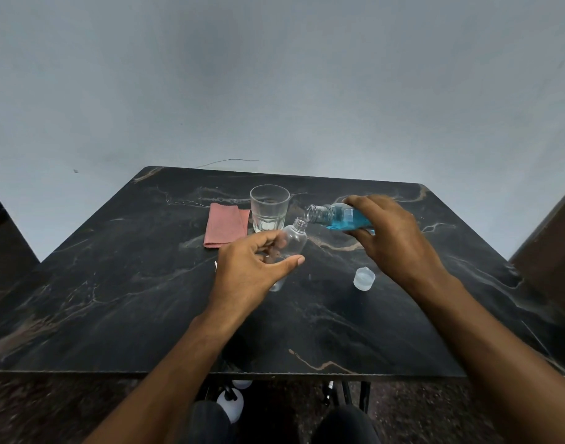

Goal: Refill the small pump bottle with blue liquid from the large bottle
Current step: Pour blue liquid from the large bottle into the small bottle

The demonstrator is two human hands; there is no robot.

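Gripping the tilted, uncapped small pump bottle (pixel 292 240) between curled fingers and thumb above the table (pixel 114 299), the left hand (pixel 253 267) is holding its mouth just beside the large bottle (pixel 338 217), which the right hand (pixel 391 232) is grasping nearly sideways, no readable label showing.

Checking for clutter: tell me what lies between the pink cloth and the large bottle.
Head view: the drinking glass stands between pink cloth and large bottle.
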